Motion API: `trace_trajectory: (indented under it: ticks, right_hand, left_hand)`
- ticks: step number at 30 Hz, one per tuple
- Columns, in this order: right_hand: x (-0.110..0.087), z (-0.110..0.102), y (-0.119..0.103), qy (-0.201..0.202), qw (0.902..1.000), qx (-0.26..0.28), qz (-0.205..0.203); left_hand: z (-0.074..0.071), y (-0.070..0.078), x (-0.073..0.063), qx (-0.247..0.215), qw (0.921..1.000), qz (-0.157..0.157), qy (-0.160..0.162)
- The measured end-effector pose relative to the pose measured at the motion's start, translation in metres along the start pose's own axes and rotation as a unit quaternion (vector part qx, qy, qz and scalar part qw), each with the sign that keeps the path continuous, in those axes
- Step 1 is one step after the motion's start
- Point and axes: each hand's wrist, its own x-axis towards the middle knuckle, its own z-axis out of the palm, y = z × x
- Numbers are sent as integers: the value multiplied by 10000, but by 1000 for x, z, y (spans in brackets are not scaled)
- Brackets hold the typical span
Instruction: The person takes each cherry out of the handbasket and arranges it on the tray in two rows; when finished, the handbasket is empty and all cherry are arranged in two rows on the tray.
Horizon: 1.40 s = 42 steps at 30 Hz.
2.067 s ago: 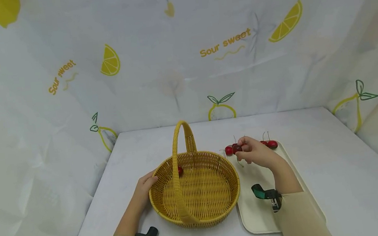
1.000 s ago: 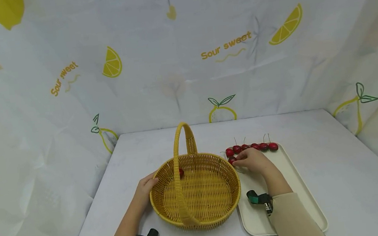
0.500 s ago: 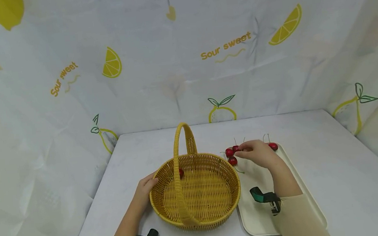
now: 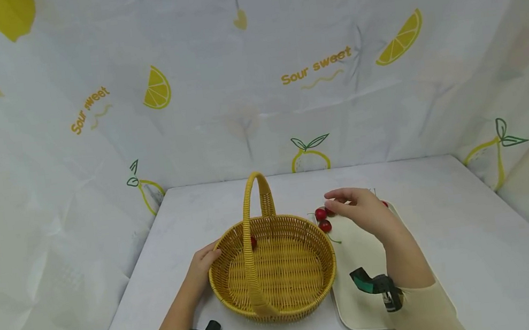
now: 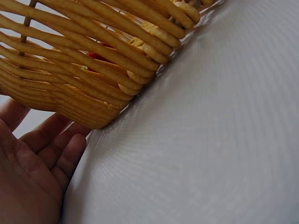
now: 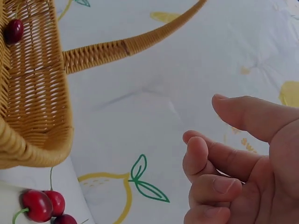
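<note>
A yellow wicker basket with a tall arched handle stands on the table, one cherry inside it. My left hand rests against its left side, thumb at the rim. In the left wrist view the fingers lie loosely extended along the outer wall. My right hand hovers over the far end of a cream tray, thumb and fingers apart with nothing between them, as the right wrist view shows. Cherries line the tray's far edge, partly hidden by this hand. One cherry lies in front of them.
The tray sits right beside the basket, its near part bare. Behind the white table hangs a lemon-printed cloth. The basket's handle arches above its opening.
My right hand held a cherry, set it down in front of the row at the tray's left edge, then let go and moved back and up. Basket and left hand stay put.
</note>
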Motion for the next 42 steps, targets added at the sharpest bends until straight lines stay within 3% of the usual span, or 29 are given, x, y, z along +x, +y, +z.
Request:
trace_trajectory:
  ticks: [11, 22, 32, 42]
  right_hand:
    - [-16, 13, -28, -88, 9966, 816, 59]
    - [-21, 22, -43, -2, 9929, 1187, -53]
    - [6, 49, -64, -209, 9924, 1122, -462]
    - [53, 90, -74, -647, 9899, 970, -812]
  left_hand:
    - [-2, 2, -1, -10, 10000, 21, -61]
    - [-3, 4, -1, 13, 10000, -10, -65]
    - [-2, -1, 0, -90, 9999, -8, -78]
    - [-1, 0, 0, -18, 10000, 49, -74]
